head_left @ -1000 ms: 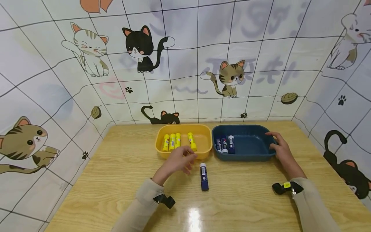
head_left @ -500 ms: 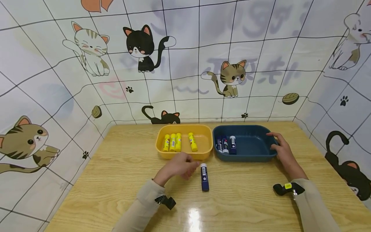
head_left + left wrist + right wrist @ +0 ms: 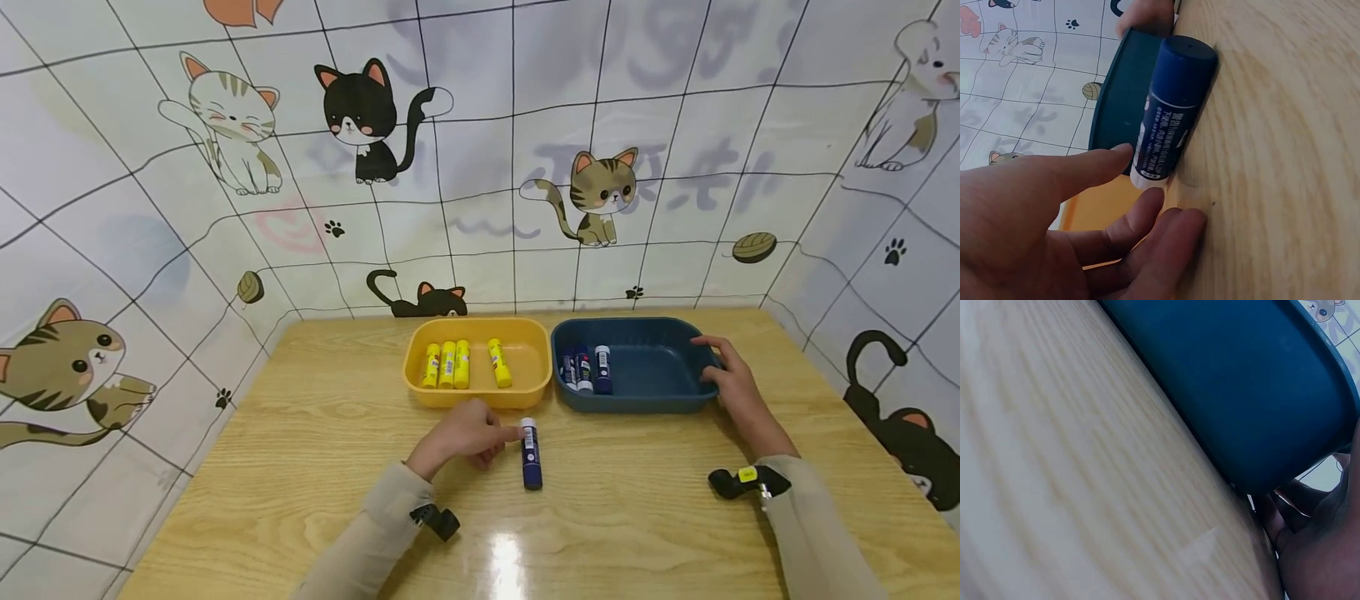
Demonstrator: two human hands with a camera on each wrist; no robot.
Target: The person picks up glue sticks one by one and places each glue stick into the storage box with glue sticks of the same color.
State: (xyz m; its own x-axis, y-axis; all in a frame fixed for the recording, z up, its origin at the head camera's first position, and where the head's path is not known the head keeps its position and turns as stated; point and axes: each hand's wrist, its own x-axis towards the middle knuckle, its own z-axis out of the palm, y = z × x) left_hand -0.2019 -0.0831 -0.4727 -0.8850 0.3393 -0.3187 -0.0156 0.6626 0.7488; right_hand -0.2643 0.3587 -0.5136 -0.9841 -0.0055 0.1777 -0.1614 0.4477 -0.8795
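Note:
A dark blue glue stick [image 3: 531, 454] with a white end lies on the table. My left hand [image 3: 467, 432] is beside it, thumb and fingers apart, the thumb tip close to the white end. In the left wrist view the glue stick [image 3: 1172, 112] sits just beyond the thumb and fingertips; whether the thumb touches it I cannot tell. My right hand [image 3: 735, 385] holds the right end of a blue plastic bin [image 3: 637, 404]. In the right wrist view its fingers [image 3: 1270, 515] curl around the bin's end, partly hidden.
A yellow bin [image 3: 480, 400] stands against the blue one's left side, with several yellow glue sticks [image 3: 447, 365] inside. Blue glue sticks [image 3: 584, 371] lie at the blue bin's left end. A cat-print sheet [image 3: 480, 167] rises behind the wooden table [image 3: 322, 417].
My left hand has moved right and slightly down, from the yellow bin's front rim to the white end of the loose glue stick. The right hand keeps its place on the blue bin.

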